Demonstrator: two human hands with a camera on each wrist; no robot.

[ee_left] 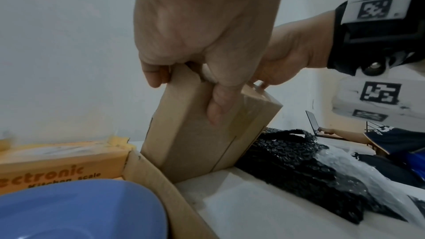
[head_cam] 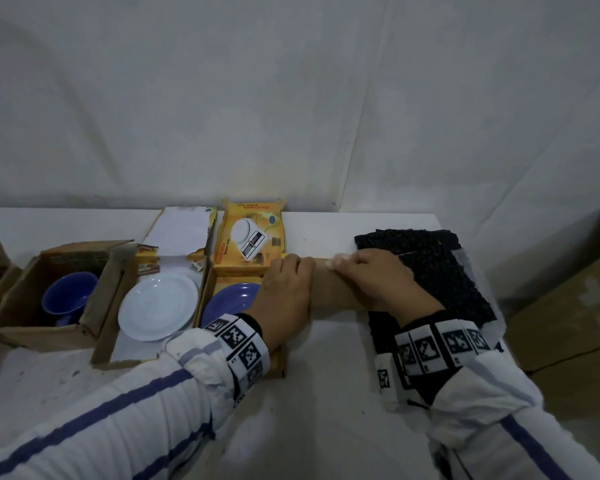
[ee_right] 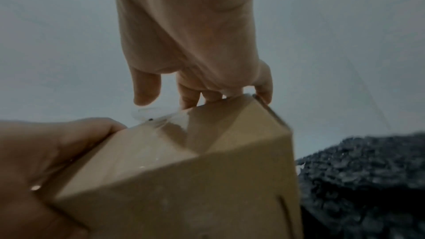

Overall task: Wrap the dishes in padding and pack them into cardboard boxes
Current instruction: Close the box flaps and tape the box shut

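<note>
I am viewing a white, scuffed table [head_cam: 326, 393] standing against a pale wall; all positions below are given relative to the closed cardboard box [head_cam: 340, 289] lying near the table's middle. This box is a long, plain brown block with sharp folded edges and a flap seam on its end face. Partly beneath its right end and spreading beyond it, a sheet of black bubble padding [head_cam: 440, 278] is lying flat, its surface pebbled with small round cells, with a clear, crinkled sheet [ee_left: 358, 172] showing at its edge. Directly to the left of the box, a yellow printed carton [head_cam: 250, 237] picturing a kitchen scale is forming the raised lid of an open box in which a smooth blue plate [head_cam: 232, 299] is sitting. Further left, a glossy white round plate [head_cam: 158, 306] is lying in a shallow open box, and beyond that a blue cup [head_cam: 70, 296] is resting in a deeper brown box [head_cam: 25, 306].

My left hand [head_cam: 284, 289] is gripping the left end of the closed box, fingers curled over its top edge and thumb pressed on the near face. My right hand [head_cam: 371, 275] is resting on the top, its fingertips pinching a strip of clear tape [ee_right: 156, 115] at the upper edge.
</note>
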